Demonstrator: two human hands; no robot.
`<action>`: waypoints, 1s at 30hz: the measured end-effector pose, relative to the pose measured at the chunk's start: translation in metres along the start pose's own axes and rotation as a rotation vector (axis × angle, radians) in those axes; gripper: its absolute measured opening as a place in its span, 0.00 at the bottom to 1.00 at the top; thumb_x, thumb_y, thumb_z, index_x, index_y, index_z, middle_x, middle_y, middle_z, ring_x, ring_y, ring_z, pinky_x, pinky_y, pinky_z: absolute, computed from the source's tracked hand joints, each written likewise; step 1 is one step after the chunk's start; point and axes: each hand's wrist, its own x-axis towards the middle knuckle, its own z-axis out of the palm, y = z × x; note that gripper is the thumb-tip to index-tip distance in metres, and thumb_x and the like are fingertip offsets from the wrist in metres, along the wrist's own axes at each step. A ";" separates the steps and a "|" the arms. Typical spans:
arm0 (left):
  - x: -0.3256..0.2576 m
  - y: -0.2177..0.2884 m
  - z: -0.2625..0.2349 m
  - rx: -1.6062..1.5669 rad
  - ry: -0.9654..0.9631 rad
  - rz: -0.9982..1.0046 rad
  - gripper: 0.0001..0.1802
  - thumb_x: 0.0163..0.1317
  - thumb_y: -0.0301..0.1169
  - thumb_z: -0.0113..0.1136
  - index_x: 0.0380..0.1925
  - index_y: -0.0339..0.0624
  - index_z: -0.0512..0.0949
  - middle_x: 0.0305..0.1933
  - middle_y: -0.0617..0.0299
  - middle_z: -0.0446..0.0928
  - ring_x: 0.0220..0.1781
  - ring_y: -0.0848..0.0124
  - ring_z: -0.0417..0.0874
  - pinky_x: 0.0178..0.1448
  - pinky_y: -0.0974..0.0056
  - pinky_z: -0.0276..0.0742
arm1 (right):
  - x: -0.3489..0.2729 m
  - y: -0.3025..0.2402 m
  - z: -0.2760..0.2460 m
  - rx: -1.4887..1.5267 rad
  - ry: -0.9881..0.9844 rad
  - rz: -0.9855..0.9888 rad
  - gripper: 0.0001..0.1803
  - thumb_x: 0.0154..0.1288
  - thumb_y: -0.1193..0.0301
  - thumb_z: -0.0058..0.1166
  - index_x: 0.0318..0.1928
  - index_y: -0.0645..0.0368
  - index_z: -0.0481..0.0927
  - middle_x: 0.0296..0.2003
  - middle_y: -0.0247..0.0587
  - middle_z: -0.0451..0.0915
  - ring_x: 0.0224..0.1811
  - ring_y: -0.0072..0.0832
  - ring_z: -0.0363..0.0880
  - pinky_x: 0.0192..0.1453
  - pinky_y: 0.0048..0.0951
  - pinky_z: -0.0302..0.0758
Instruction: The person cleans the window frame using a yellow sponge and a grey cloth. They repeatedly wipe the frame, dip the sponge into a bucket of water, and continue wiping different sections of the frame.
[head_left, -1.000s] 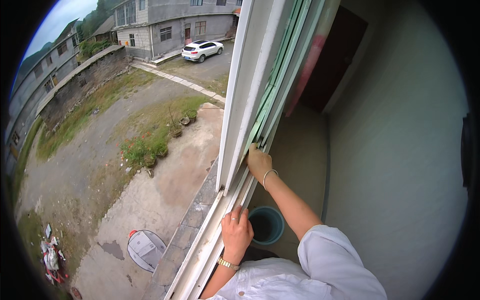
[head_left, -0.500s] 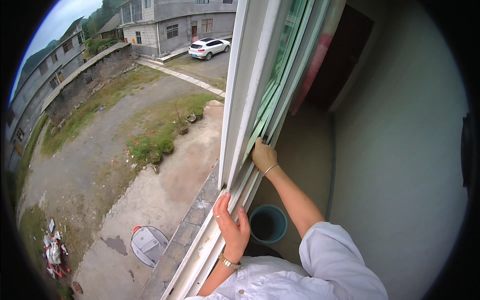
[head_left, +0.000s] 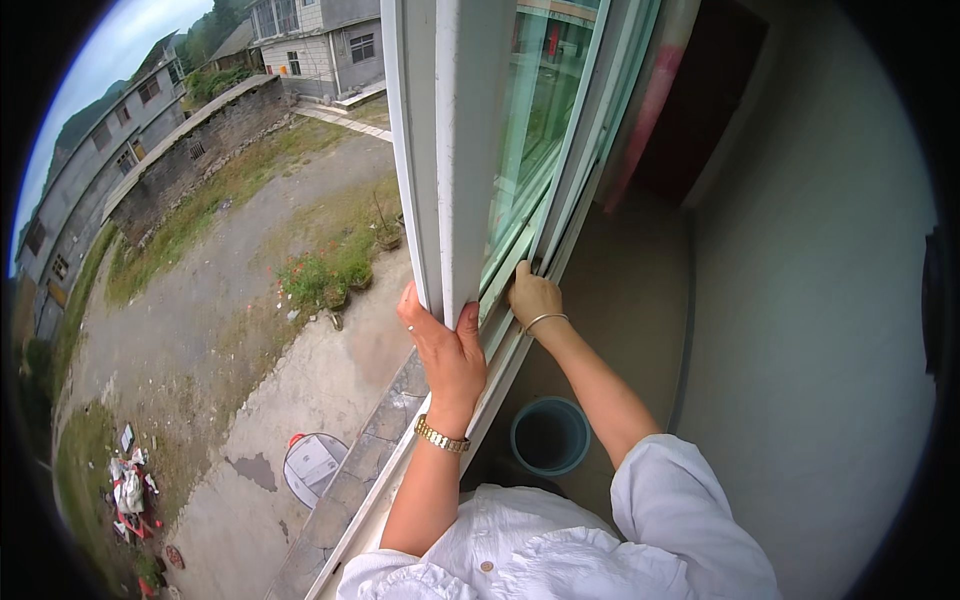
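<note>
Window sash and hands, as I see them from inside the room. The white window sash (head_left: 465, 150) stands upright in the sill track (head_left: 500, 372). The left hand (head_left: 446, 358) grasps its edge low down, thumb on the room side and fingers around the outer side, a hold that probably steadies it from both faces. The right hand (head_left: 535, 296), curled, rests at the foot of the glass pane (head_left: 545, 110); whether it clasps anything I cannot tell. The bucket (head_left: 578, 440) stands below on the floor, presumably for easy reach.
</note>
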 end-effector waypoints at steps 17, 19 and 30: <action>-0.099 0.034 -0.098 0.123 -0.075 -0.079 0.28 0.64 0.25 0.58 0.64 0.37 0.67 0.69 0.44 0.64 0.72 0.49 0.63 0.75 0.47 0.55 | 0.021 0.018 -0.008 -0.126 -0.071 -0.067 0.08 0.65 0.72 0.45 0.40 0.65 0.68 0.27 0.59 0.83 0.31 0.55 0.84 0.36 0.53 0.79; -0.136 0.031 -0.125 0.228 -0.124 -0.151 0.24 0.62 0.23 0.59 0.60 0.38 0.71 0.68 0.46 0.66 0.70 0.50 0.65 0.74 0.46 0.56 | 0.017 0.016 0.001 -0.111 -0.057 -0.046 0.09 0.66 0.71 0.45 0.40 0.65 0.68 0.26 0.60 0.82 0.31 0.56 0.84 0.37 0.54 0.79; -0.160 0.027 -0.154 0.499 -0.118 -0.157 0.17 0.55 0.20 0.61 0.45 0.45 0.81 0.61 0.53 0.72 0.63 0.52 0.73 0.71 0.42 0.58 | -0.133 -0.084 -0.071 0.231 -0.309 -0.472 0.13 0.67 0.66 0.54 0.43 0.63 0.71 0.21 0.50 0.79 0.23 0.48 0.81 0.28 0.46 0.78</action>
